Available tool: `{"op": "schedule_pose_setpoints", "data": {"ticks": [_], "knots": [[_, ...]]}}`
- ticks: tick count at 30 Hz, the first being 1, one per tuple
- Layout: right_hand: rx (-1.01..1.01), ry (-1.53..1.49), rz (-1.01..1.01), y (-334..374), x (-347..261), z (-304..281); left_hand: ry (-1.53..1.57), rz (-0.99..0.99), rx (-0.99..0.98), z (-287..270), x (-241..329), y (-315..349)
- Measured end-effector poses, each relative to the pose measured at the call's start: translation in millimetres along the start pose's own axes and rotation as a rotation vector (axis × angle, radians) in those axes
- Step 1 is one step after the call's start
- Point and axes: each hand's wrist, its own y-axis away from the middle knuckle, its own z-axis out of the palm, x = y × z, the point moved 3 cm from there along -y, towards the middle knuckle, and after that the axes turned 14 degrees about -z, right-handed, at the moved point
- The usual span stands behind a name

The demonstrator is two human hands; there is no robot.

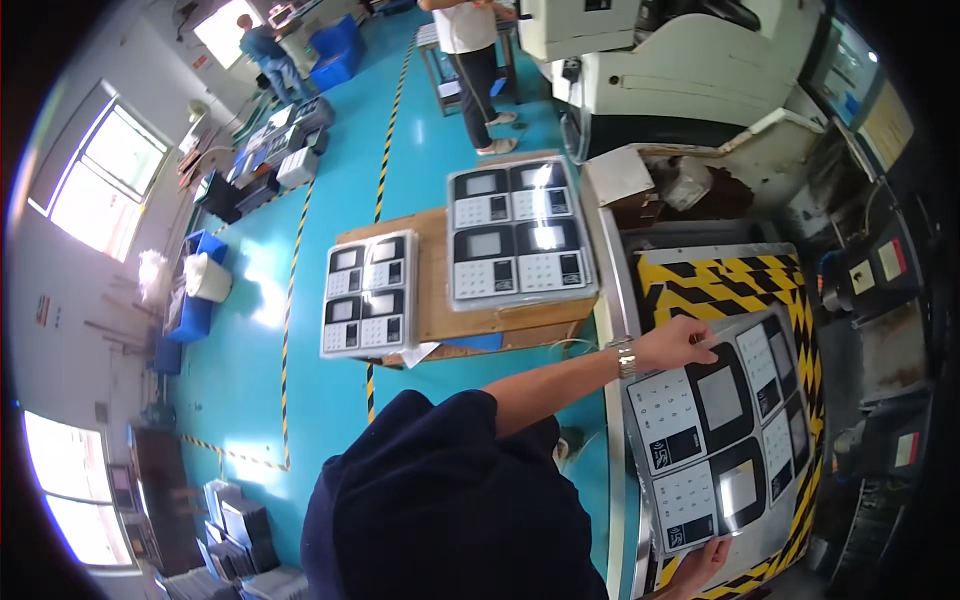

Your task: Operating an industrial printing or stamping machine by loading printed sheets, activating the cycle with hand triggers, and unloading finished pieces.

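A clear-edged plastic sheet (pixel 740 405), printed with several white keypad panels that have black window frames, lies tilted over a machine bed (pixel 655 285) covered in yellow-and-black striped tape. My left hand (pixel 678 345), a metal watch on its wrist, grips the sheet's upper edge with bent fingers. At the lower edge my right hand (pixel 700 570) holds the same sheet; part of that hand is hidden beneath it. Left of the machine, a wooden table (pixel 432 275) bears a larger stack of similar sheets (pixel 518 228) and a smaller stack (pixel 370 293).
Dark machine parts (pixel 880 270) line the right side, and a pale machine housing (pixel 680 90) stands beyond the bed. One person (pixel 470 50) stands past the table, another (pixel 265 55) far left. Blue bins (pixel 190 310) and stacked panels (pixel 240 530) sit along the left wall.
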Motion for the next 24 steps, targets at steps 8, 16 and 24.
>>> {"op": "schedule_pose_setpoints", "data": {"ticks": [8, 16, 24], "knots": [[-0.202, -0.100, -0.084, 1, -46, 91, 0.267, 0.096, 0.429, -119, -24, 160], [-0.600, -0.352, -0.116, 77, -127, 294, 0.412, -0.125, 0.851, -278, -166, 350], [-1.021, -0.218, -0.335, 244, -171, 601, 0.481, -0.092, 1.344, -456, -345, 552]]}}
